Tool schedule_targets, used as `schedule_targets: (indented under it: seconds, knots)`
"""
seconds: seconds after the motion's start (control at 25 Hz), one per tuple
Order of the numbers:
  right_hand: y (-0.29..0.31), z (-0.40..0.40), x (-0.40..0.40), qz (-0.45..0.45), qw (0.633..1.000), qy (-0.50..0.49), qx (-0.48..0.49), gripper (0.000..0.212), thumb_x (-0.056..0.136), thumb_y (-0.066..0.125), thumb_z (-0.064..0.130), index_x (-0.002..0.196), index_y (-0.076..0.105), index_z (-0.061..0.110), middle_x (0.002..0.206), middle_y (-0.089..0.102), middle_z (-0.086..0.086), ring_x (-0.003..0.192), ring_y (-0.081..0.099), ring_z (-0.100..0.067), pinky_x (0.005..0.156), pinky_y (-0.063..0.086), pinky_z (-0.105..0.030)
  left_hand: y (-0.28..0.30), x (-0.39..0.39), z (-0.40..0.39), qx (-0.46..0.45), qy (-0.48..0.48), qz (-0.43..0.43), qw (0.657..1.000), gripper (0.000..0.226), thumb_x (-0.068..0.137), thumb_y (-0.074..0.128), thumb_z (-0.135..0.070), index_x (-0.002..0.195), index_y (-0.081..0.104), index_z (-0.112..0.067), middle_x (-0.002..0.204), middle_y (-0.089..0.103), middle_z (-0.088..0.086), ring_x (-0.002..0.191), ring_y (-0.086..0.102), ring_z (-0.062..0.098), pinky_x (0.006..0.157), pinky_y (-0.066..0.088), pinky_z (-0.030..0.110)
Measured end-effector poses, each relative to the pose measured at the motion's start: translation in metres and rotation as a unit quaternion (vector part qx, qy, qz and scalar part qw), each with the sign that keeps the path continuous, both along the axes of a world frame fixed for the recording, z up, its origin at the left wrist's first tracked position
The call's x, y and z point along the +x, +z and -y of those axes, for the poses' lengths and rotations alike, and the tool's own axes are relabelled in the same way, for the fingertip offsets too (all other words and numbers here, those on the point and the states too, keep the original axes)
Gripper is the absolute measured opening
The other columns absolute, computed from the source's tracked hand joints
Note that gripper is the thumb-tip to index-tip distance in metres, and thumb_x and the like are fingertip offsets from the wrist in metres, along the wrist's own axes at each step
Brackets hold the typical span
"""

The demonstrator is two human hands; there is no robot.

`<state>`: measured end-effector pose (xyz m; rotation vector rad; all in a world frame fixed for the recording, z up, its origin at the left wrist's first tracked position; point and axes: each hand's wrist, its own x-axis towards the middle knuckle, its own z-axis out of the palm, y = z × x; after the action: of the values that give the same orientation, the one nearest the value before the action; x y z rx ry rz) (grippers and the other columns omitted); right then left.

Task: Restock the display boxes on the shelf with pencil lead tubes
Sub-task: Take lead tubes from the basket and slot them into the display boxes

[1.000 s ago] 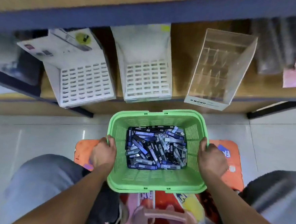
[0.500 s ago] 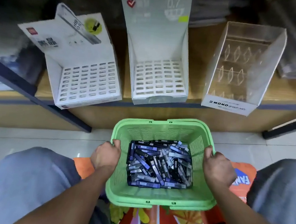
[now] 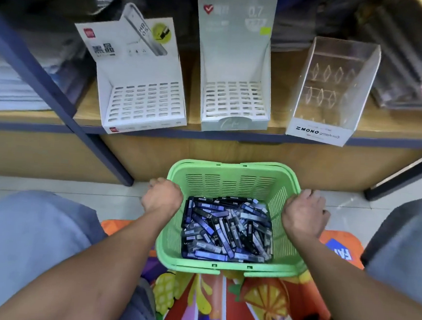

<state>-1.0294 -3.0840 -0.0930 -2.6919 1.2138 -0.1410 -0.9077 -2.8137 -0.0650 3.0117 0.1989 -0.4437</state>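
A green plastic basket (image 3: 230, 183) sits low between my knees, filled with several dark blue and black pencil lead tubes (image 3: 226, 232). My left hand (image 3: 162, 197) grips the basket's left rim and my right hand (image 3: 303, 213) grips its right rim. On the wooden shelf above stand three display boxes with no tubes in them: a white slotted box (image 3: 144, 102) at left, a white slotted box marked 0.7 (image 3: 234, 99) in the middle, and a clear MONO box (image 3: 332, 93) at right.
A dark blue shelf post (image 3: 59, 99) slants down at the left. Stacked packets fill the shelf's back and sides. A colourful printed mat (image 3: 219, 305) lies under the basket on the white tiled floor. My knees in grey trousers flank the basket.
The view has tilted up and closer to the shelf, showing the display boxes' header cards. The basket has come nearer the shelf, both hands still on its rims.
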Motion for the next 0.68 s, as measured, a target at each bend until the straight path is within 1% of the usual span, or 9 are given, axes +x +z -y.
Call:
schedule_targets:
  seconds: [0.04, 0.12, 0.2, 0.28, 0.36, 0.44, 0.52, 0.56, 0.68]
  knots:
    - [0.004, -0.005, 0.006, 0.003, 0.999, 0.036, -0.027, 0.023, 0.095, 0.048, 0.021, 0.112, 0.054, 0.005, 0.112, 0.054, -0.016, 0.106, 0.05, -0.034, 0.087, 0.042, -0.045, 0.002, -0.002, 0.007, 0.021, -0.037, 0.05, 0.998, 0.04, 0.099, 0.042, -0.031, 0.13, 0.05, -0.006, 0.131, 0.052, 0.014, 0.121, 0.051, 0.032, 0.095, 0.043, 0.044]
    - [0.01, -0.019, 0.019, -0.005, 0.992, 0.119, -0.028, 0.027, 0.089, 0.057, 0.017, 0.115, 0.052, 0.009, 0.114, 0.053, -0.012, 0.108, 0.051, -0.031, 0.088, 0.044, -0.045, 0.006, -0.008, 0.024, 0.023, -0.146, 0.125, 0.981, 0.042, 0.094, 0.052, -0.028, 0.13, 0.047, -0.007, 0.127, 0.05, 0.012, 0.119, 0.049, 0.03, 0.095, 0.043, 0.047]
    - [0.009, -0.036, 0.03, -0.015, 0.982, 0.184, 0.03, 0.032, 0.09, 0.057, 0.011, 0.121, 0.051, 0.007, 0.121, 0.054, -0.012, 0.11, 0.054, -0.029, 0.091, 0.049, -0.043, 0.003, -0.015, 0.042, -0.019, -0.226, 0.12, 0.967, 0.045, 0.093, 0.057, -0.022, 0.135, 0.045, -0.007, 0.13, 0.05, 0.012, 0.121, 0.05, 0.029, 0.1, 0.044, 0.045]
    - [-0.004, -0.05, 0.034, -0.044, 0.968, 0.223, 0.101, 0.043, 0.089, 0.056, 0.001, 0.132, 0.049, 0.005, 0.138, 0.051, -0.015, 0.121, 0.055, -0.029, 0.101, 0.052, -0.042, -0.006, -0.022, 0.058, -0.063, -0.221, 0.041, 0.972, 0.053, 0.092, 0.061, -0.014, 0.141, 0.041, -0.007, 0.138, 0.048, 0.013, 0.123, 0.052, 0.028, 0.105, 0.047, 0.043]
    - [-0.021, -0.056, 0.033, -0.107, 0.947, 0.26, 0.155, 0.057, 0.088, 0.054, -0.005, 0.143, 0.043, 0.008, 0.151, 0.041, -0.014, 0.135, 0.048, -0.032, 0.111, 0.045, -0.045, -0.02, -0.031, 0.066, -0.092, -0.2, -0.043, 0.974, 0.066, 0.088, 0.062, -0.002, 0.148, 0.035, -0.009, 0.15, 0.039, 0.015, 0.123, 0.055, 0.029, 0.103, 0.051, 0.042]
    - [-0.043, -0.055, 0.032, -0.159, 0.927, 0.281, 0.19, 0.058, 0.09, 0.057, -0.001, 0.145, 0.041, 0.01, 0.151, 0.042, -0.014, 0.136, 0.046, -0.034, 0.113, 0.042, -0.048, -0.038, -0.038, 0.072, -0.09, -0.198, -0.106, 0.97, 0.074, 0.084, 0.061, 0.004, 0.151, 0.032, -0.011, 0.16, 0.028, 0.014, 0.13, 0.052, 0.032, 0.103, 0.051, 0.043]
    - [-0.063, -0.051, 0.031, -0.197, 0.913, 0.28, 0.222, 0.055, 0.092, 0.061, 0.005, 0.143, 0.04, 0.009, 0.146, 0.046, -0.015, 0.133, 0.048, -0.034, 0.113, 0.042, -0.047, -0.059, -0.042, 0.071, -0.073, -0.207, -0.146, 0.965, 0.073, 0.085, 0.063, 0.002, 0.151, 0.032, -0.01, 0.159, 0.03, 0.014, 0.137, 0.045, 0.033, 0.111, 0.044, 0.045]
    - [-0.072, -0.048, 0.032, -0.211, 0.909, 0.27, 0.236, 0.056, 0.093, 0.06, 0.003, 0.144, 0.039, 0.008, 0.144, 0.047, -0.016, 0.132, 0.049, -0.033, 0.113, 0.042, -0.046, -0.069, -0.042, 0.07, -0.063, -0.21, -0.167, 0.961, 0.074, 0.087, 0.065, -0.001, 0.151, 0.031, -0.009, 0.158, 0.031, 0.015, 0.14, 0.041, 0.033, 0.115, 0.039, 0.045]
    - [-0.101, -0.037, 0.032, -0.244, 0.909, 0.244, 0.235, 0.067, 0.091, 0.061, -0.001, 0.15, 0.03, 0.003, 0.146, 0.045, -0.019, 0.132, 0.05, -0.034, 0.112, 0.043, -0.042, -0.102, -0.035, 0.066, -0.055, -0.187, -0.222, 0.955, 0.078, 0.089, 0.068, -0.005, 0.154, 0.026, -0.007, 0.158, 0.029, 0.017, 0.144, 0.034, 0.033, 0.12, 0.03, 0.043]
